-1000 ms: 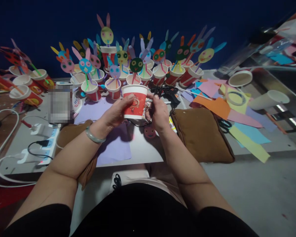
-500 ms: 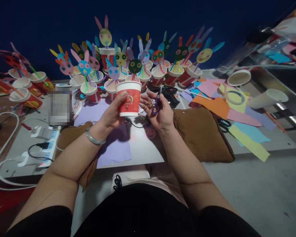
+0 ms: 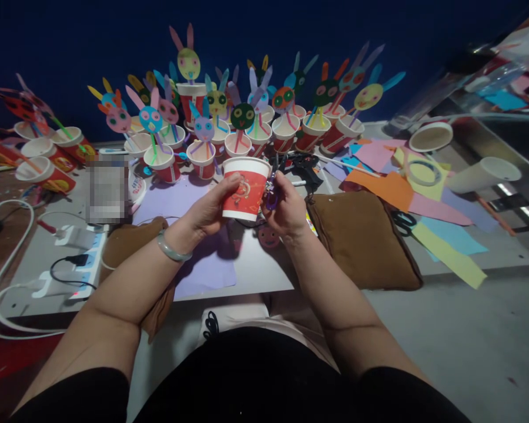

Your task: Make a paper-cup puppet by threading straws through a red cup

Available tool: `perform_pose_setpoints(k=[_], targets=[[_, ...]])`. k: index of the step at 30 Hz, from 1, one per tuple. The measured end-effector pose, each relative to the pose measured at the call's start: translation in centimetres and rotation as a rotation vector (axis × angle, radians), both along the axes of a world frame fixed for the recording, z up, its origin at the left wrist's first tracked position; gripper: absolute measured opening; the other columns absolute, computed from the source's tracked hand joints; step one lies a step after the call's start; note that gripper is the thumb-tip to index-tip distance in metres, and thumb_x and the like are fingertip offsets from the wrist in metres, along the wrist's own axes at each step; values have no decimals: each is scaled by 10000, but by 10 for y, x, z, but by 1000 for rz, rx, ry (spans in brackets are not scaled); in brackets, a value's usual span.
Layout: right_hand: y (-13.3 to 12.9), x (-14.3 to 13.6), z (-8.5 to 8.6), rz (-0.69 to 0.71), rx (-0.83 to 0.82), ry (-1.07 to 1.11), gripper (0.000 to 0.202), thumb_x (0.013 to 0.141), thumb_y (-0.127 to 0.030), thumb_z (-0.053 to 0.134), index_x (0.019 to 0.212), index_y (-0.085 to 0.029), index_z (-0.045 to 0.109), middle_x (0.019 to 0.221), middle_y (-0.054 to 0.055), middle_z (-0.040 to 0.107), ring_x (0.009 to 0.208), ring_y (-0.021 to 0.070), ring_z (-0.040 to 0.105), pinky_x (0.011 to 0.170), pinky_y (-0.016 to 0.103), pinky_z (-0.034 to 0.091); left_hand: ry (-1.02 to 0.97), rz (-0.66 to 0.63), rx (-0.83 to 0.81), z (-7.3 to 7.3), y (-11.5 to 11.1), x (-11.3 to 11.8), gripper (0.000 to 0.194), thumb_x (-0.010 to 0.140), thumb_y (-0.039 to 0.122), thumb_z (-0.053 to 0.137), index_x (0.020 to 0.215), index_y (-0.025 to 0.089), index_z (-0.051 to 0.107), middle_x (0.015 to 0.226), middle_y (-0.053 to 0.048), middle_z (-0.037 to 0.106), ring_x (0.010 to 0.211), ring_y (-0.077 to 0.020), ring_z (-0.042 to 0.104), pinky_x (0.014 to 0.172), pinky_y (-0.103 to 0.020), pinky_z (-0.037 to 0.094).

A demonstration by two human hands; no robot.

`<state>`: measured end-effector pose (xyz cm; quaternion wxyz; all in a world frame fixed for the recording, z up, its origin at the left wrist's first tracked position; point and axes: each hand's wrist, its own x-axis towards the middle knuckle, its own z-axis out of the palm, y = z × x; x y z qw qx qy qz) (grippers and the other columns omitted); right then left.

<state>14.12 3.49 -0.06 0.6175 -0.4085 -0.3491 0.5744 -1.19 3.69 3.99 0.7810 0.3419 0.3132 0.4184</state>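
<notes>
At the far left, red cups (image 3: 44, 175) with straws are stood in a group, and plugs are seated in the power strip (image 3: 90, 264). Behind the work, paper figures (image 3: 242, 116) are propped on straws in more red cups.

The held cup (image 3: 245, 191) is kept upright above the table (image 3: 264, 273), its mouth facing up, in front of the figures. Its left side is gripped by the left hand (image 3: 205, 211), the thumb laid over the printed front and the other fingers hidden behind. Below it, a pink face (image 3: 268, 237) is seen on the table.

Purple scissors (image 3: 271, 198) are held by the right hand (image 3: 291, 205), the fingers curled closely about the handles and the tips pointed upward beside the cup's right side. Whether the blades are parted, or touch the cup, cannot be told.

Since the last view, the cup has been shifted rightward, and the right fingers, spread before, have been drawn in. Cup and scissors are thus brought side by side, with the cup's right edge seemingly within the blades' reach.

Farther right lie a brown pad (image 3: 365, 241), coloured paper (image 3: 379, 185), black scissors (image 3: 404, 223) and a tape roll (image 3: 423, 172).
</notes>
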Motion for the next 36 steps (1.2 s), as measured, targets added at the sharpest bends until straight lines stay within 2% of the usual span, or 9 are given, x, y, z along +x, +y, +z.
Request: perform_pose_setpoints(k=[7,12,15,17,20,22,28,33,36], targets=[[1,2,-1,41,69,-60,592,884,-776,552,1083,-243,714,815,21,690,747,186,678,686,361,599,-26,11,5,7,-1,-1,533,838,538,770,1209,164,690,1027,-111,811,1084,-305,789,949,-407,646],[7,10,-6,-74,80,-68,554,901,-756,541,1058,-243,683,981,51,745,875,188,711,727,340,598,5,31,14,10,3,-5,505,892,561,702,1240,196,701,1008,-93,818,1080,-311,789,894,-405,661],[10,18,-5,-203,67,-52,420,877,-648,649,988,-243,659,877,8,695,699,121,635,587,250,514,14,65,22,10,6,-5,476,903,532,685,1233,190,707,1012,-91,817,1109,-303,779,912,-390,655],[8,21,0,-228,45,-59,324,836,-538,732,925,-236,653,705,-47,560,527,78,468,464,215,370,14,79,32,9,6,-5,465,893,509,698,1237,196,710,1034,-92,816,1142,-300,768,935,-384,648],[3,21,9,-117,-28,-105,309,755,-443,820,791,-224,605,580,-95,340,449,58,240,409,233,173,1,83,39,9,4,-4,466,861,484,742,1234,206,714,1062,-99,810,1198,-312,745,972,-390,632],[0,20,13,-24,-66,-128,399,707,-458,860,706,-230,533,563,-99,311,450,51,192,414,248,120,-5,77,34,7,4,-3,471,851,477,757,1228,198,714,1060,-104,805,1211,-323,738,987,-407,625],[-2,19,13,107,-54,-143,445,649,-516,888,734,-239,551,549,-98,329,458,54,182,427,242,119,24,-3,90,-1,7,-8,418,818,492,800,1072,165,740,1002,-110,805,1133,-332,760,955,-418,636],[-1,21,15,78,-62,-134,370,668,-412,870,759,-230,561,567,-88,414,443,46,215,429,250,120,42,-88,144,-9,10,-10,439,798,534,815,1015,161,732,966,-106,801,1127,-340,759,982,-453,630],[-1,20,16,54,-90,-144,365,734,-447,836,744,-226,545,614,-62,503,428,38,224,434,262,88,43,-82,176,-9,11,-11,425,819,520,793,1054,171,733,995,-101,800,1167,-340,749,1013,-456,625]])
